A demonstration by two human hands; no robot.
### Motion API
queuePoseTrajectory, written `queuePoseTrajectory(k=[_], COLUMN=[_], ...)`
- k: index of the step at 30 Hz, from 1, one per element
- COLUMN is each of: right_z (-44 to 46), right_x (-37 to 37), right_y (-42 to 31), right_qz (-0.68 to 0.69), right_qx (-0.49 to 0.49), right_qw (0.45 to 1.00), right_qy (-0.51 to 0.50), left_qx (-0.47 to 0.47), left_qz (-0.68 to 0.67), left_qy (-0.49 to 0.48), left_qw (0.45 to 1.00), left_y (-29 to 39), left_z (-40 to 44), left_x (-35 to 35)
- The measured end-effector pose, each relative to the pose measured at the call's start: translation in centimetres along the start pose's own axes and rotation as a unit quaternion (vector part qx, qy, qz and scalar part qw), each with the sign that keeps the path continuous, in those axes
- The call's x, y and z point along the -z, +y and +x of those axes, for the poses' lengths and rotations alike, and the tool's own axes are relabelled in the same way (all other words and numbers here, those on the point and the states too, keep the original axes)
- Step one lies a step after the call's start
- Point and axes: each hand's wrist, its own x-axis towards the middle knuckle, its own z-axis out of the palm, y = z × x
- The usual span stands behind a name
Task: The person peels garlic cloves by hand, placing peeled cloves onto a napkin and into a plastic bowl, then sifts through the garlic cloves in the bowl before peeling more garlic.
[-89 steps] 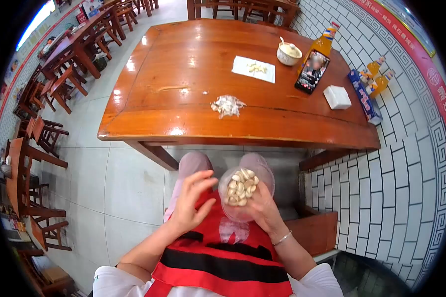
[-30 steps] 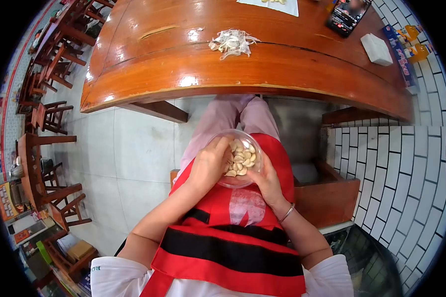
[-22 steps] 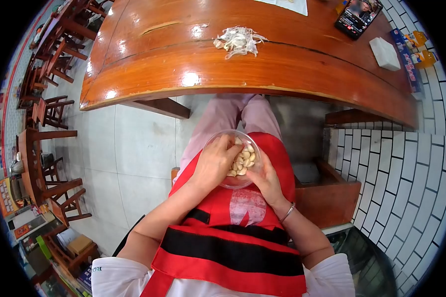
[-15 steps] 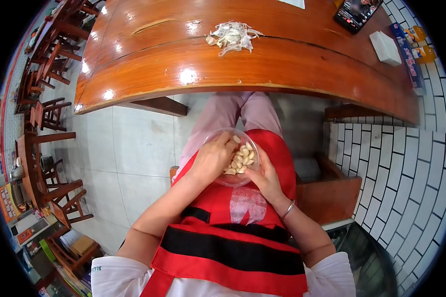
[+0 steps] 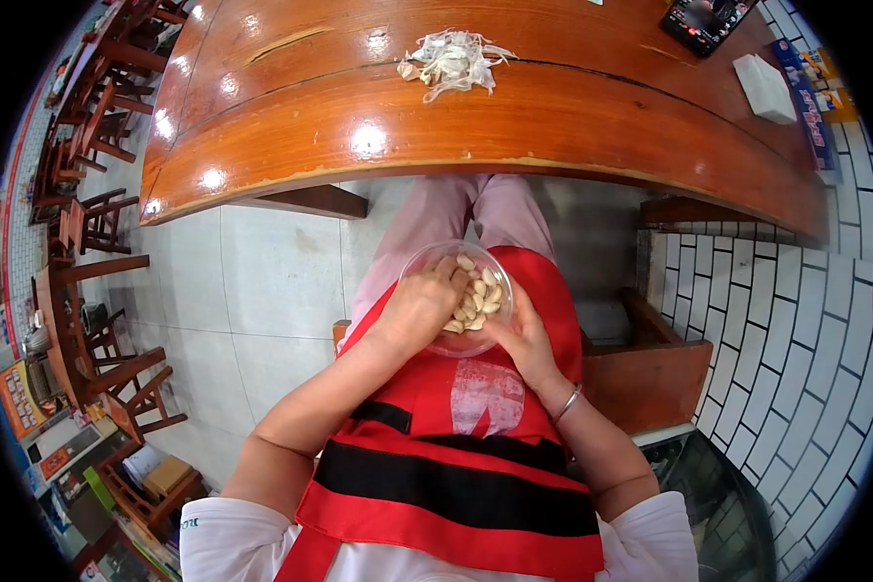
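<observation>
A clear round plastic bowl (image 5: 435, 346) rests on my lap over the red apron (image 5: 543, 291). Peeled garlic cloves (image 5: 477, 301) lie inside it. My right hand (image 5: 520, 335) grips the bowl's right side, thumb over the rim. My left hand (image 5: 422, 308) reaches into the bowl from the left, with its fingers bent down among the cloves; the fingertips are hidden, so whether they pinch a clove is not visible. Beyond the bowl, a loose pile of white garlic skins (image 5: 456, 63) sits on the wooden table (image 5: 572, 126).
A phone (image 5: 703, 21) and a stack of white napkins (image 5: 764, 88) are at the table's right, beside a blue box (image 5: 803, 102) and orange bottles (image 5: 830, 85). Wooden stools (image 5: 97, 223) stand at the left. A white tiled wall (image 5: 776, 330) is on the right.
Since the oldest frame, my left hand has gone from open beside the bowl to inside it, and the bowl now sits nearer my body. The view has tilted down; the table's far part left it.
</observation>
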Motion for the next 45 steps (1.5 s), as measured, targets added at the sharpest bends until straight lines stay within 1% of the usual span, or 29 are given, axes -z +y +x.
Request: queuePoseTrajectory(k=[1, 3, 4, 6, 7, 9, 13, 15, 19, 21, 22, 24, 25, 27, 31, 33, 37, 39, 40, 42, 45], right_z=[0.1, 0.3, 0.4, 0.4, 0.4, 0.5, 0.5, 0.5, 0.6, 0.6, 0.6, 0.7, 0.7, 0.6, 0.8, 0.9, 0.9, 0.9, 1.0, 1.0, 0.9], right_x=[0.2, 0.7, 0.8, 0.9, 0.9, 0.9, 0.9, 0.9, 0.9, 0.9, 0.9, 0.9, 0.8, 0.7, 0.6, 0.5, 0.7, 0.8, 0.8, 0.8, 0.7], right_y=[0.2, 0.8, 1.0, 1.2, 1.2, 1.1, 1.2, 1.1, 1.2, 1.2, 1.2, 1.1, 1.0, 0.7, 0.5, 0.4, 0.7, 0.8, 0.9, 1.0, 1.1], right_qz=[0.001, 0.007, 0.008, 0.026, 0.027, 0.043, 0.045, 0.040, 0.047, 0.037, 0.037, 0.021, 0.022, 0.019, 0.023, 0.022, 0.022, 0.017, 0.018, 0.030, 0.029], right_qx=[0.000, -0.009, -0.010, -0.010, -0.010, -0.010, -0.016, -0.017, -0.023, -0.020, -0.020, -0.017, -0.018, -0.019, -0.016, -0.014, -0.013, -0.015, -0.016, -0.008, -0.032], right_qw=[1.000, 1.000, 1.000, 1.000, 0.999, 0.999, 0.999, 0.999, 0.999, 0.999, 0.999, 1.000, 1.000, 1.000, 1.000, 1.000, 1.000, 1.000, 1.000, 0.999, 0.999], right_qy=[0.000, 0.009, 0.010, 0.014, 0.015, 0.011, 0.012, 0.007, 0.009, 0.012, 0.012, 0.012, 0.012, 0.010, 0.010, 0.008, 0.007, 0.011, 0.011, 0.009, 0.013], left_qx=[0.000, 0.058, 0.058, 0.049, 0.049, -0.029, -0.009, 0.043, 0.027, -0.020, -0.020, 0.045, 0.046, 0.105, 0.088, 0.065, 0.098, -0.022, -0.021, -0.051, -0.069], left_qz=[0.000, -0.031, -0.032, -0.101, -0.102, -0.125, -0.128, -0.112, -0.121, -0.146, -0.146, -0.171, -0.171, -0.227, -0.223, -0.223, -0.245, -0.217, -0.217, -0.166, -0.145], left_qy=[-0.001, -0.010, -0.012, -0.029, -0.031, -0.046, -0.050, -0.078, -0.073, -0.051, -0.052, -0.078, -0.079, -0.015, 0.004, 0.010, -0.006, -0.022, -0.022, -0.136, -0.128], left_qw=[1.000, 0.998, 0.998, 0.993, 0.993, 0.991, 0.990, 0.990, 0.990, 0.988, 0.988, 0.981, 0.981, 0.968, 0.971, 0.973, 0.965, 0.976, 0.976, 0.975, 0.979], left_y=[-0.1, 0.0, -0.1, -0.3, -0.5, -0.6, -0.9, -0.8, -0.8, -1.1, -1.1, -1.0, -0.9, -0.5, -0.8, -1.1, -0.7, -0.9, -1.0, -1.3, -1.2], left_z=[0.0, 0.2, 0.3, 0.4, 0.3, 0.1, -0.2, -0.1, 0.0, -0.2, -0.2, -0.2, -0.2, 0.0, 0.4, 0.3, 0.1, -0.3, -0.6, -1.3, -1.3], left_x=[0.1, 0.4, 0.8, 1.8, 1.8, 1.8, 0.9, 1.0, 1.4, 1.2, 1.2, 1.4, 1.5, 1.9, 2.2, 2.0, 2.4, 2.8, 2.7, 2.1, 1.6])
